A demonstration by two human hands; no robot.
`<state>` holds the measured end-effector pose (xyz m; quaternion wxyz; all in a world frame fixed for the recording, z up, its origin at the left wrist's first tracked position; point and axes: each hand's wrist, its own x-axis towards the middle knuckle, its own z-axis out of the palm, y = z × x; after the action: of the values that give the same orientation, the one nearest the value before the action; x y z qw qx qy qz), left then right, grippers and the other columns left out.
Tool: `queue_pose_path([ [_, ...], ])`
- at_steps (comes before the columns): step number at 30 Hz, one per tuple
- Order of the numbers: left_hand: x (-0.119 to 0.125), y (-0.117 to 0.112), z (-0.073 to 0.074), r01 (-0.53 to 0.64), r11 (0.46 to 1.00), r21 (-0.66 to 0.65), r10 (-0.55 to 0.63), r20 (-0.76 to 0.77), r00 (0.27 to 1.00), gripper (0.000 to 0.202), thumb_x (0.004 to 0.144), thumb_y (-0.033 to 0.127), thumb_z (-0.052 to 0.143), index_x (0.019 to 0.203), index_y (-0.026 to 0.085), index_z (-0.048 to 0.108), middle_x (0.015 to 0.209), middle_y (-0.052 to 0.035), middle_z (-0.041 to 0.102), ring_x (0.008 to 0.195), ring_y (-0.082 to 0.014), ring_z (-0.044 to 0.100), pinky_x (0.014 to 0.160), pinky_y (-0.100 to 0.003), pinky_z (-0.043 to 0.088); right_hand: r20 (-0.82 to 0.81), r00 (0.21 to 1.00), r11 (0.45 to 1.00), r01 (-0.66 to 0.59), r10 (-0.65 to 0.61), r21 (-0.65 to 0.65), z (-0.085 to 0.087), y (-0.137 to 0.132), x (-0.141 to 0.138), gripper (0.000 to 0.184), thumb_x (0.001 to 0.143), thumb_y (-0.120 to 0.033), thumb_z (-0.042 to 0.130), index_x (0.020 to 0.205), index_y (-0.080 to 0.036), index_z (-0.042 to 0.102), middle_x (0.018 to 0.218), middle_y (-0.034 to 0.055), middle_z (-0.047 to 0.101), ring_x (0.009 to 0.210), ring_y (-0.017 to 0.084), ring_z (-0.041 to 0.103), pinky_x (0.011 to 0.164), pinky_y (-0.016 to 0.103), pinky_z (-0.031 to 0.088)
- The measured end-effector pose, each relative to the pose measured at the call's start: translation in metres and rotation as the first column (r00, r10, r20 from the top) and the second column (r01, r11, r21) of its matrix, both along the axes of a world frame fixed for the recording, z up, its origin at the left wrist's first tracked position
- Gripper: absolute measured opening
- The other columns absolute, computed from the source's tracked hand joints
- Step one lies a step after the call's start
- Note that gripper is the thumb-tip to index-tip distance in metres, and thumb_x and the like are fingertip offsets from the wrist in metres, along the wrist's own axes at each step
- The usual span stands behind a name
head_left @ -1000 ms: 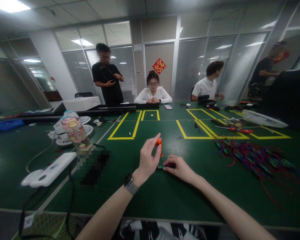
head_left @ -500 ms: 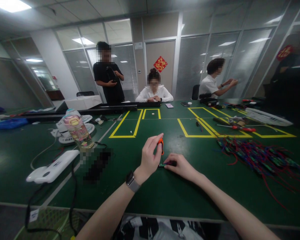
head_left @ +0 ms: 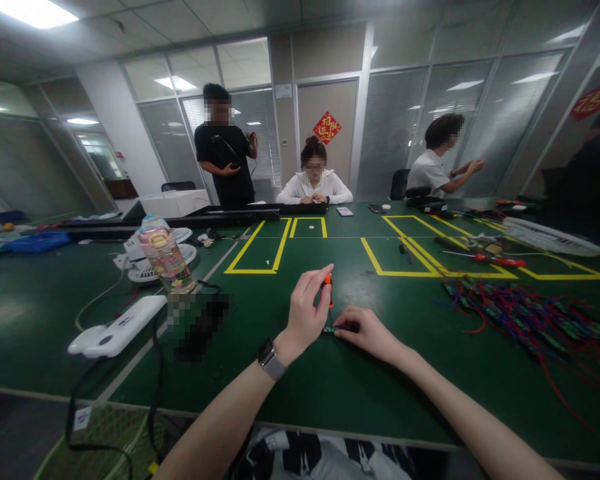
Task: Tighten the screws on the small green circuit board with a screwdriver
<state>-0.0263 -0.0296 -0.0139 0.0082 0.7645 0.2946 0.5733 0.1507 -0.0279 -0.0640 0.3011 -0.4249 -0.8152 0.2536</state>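
My left hand (head_left: pixel 307 307), with a watch on its wrist, is closed around the orange handle of a small screwdriver (head_left: pixel 329 288). The screwdriver stands nearly upright, its thin shaft pointing down at a small green circuit board (head_left: pixel 329 330) on the table. From the right, my right hand (head_left: pixel 357 327) pinches the board's edge, fingertips low against the tabletop. Dark wires seem to run under that hand, mostly hidden by the fingers. Whether the screwdriver's tip touches the board is too small to tell.
Green boards with red and blue wires (head_left: pixel 525 313) lie in a heap at right, near a red-handled screwdriver (head_left: pixel 500 260). A bottle (head_left: pixel 167 257), white fans and a white device (head_left: pixel 125 327) stand at left. Yellow tape marks the green table (head_left: pixel 260 387). Other people are beyond it.
The whole view has shifted slightly, so things appear further right. Both hands keep their hold on the screwdriver and the board. The standing person across the table has raised one hand.
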Motion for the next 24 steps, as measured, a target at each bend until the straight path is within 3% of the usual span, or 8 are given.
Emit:
queue_pose_path([
  [5,-0.0004,0.0026,-0.001,-0.041,0.999,0.029,0.04,0.006,0.999,0.029,0.095,0.023,0.052,0.123,0.021,0.057,0.096,-0.0052,0.058,0.089,-0.0168,0.057,0.078,-0.03,0.05,0.0,1.0,1.0,-0.003,0.003,-0.006,0.0015,-0.0019,0.0002,0.01,0.08,-0.018,0.068,0.087,-0.018,0.075,0.086,0.0042,0.066,0.077,0.018,0.062,0.071,0.028,0.05],
  [11,0.0,0.0,0.0012,0.007,1.0,0.016,-0.007,-0.005,1.0,0.035,0.098,0.016,0.041,0.131,0.02,0.052,0.104,-0.0066,0.06,0.095,-0.0163,0.058,0.084,-0.03,0.049,0.007,1.0,1.0,0.003,-0.003,0.0,0.0027,-0.0031,0.0001,0.008,0.08,-0.019,0.068,0.085,-0.017,0.075,0.085,0.0041,0.066,0.077,0.018,0.063,0.071,0.028,0.051],
  [16,-0.0002,0.001,0.0012,-0.06,0.998,0.033,0.06,-0.001,0.998,0.029,0.095,0.021,0.051,0.123,0.019,0.057,0.094,-0.0046,0.059,0.088,-0.0166,0.057,0.078,-0.03,0.049,-0.001,1.0,1.0,0.009,-0.009,0.008,0.0007,-0.0035,-0.0004,0.009,0.08,-0.019,0.068,0.086,-0.017,0.075,0.085,0.0044,0.065,0.077,0.018,0.063,0.072,0.028,0.051],
  [22,-0.0002,-0.0003,0.0011,0.002,0.998,-0.058,-0.004,-0.028,1.0,0.038,0.099,0.019,0.038,0.136,0.021,0.046,0.111,-0.0084,0.059,0.103,-0.018,0.057,0.089,-0.033,0.048,0.013,1.0,1.0,0.015,-0.015,0.011,0.0019,-0.0048,-0.0012,0.01,0.081,-0.019,0.067,0.087,-0.018,0.075,0.087,0.0049,0.066,0.078,0.018,0.063,0.073,0.029,0.051],
  [24,-0.0001,-0.0001,0.0014,0.0,0.998,-0.057,-0.001,-0.026,1.0,0.037,0.099,0.019,0.039,0.135,0.02,0.047,0.107,-0.0076,0.06,0.098,-0.0175,0.058,0.086,-0.032,0.049,0.008,1.0,1.0,0.011,-0.011,0.01,0.0019,-0.0048,-0.001,0.01,0.081,-0.019,0.067,0.087,-0.018,0.075,0.087,0.0048,0.066,0.078,0.018,0.063,0.073,0.029,0.051],
])
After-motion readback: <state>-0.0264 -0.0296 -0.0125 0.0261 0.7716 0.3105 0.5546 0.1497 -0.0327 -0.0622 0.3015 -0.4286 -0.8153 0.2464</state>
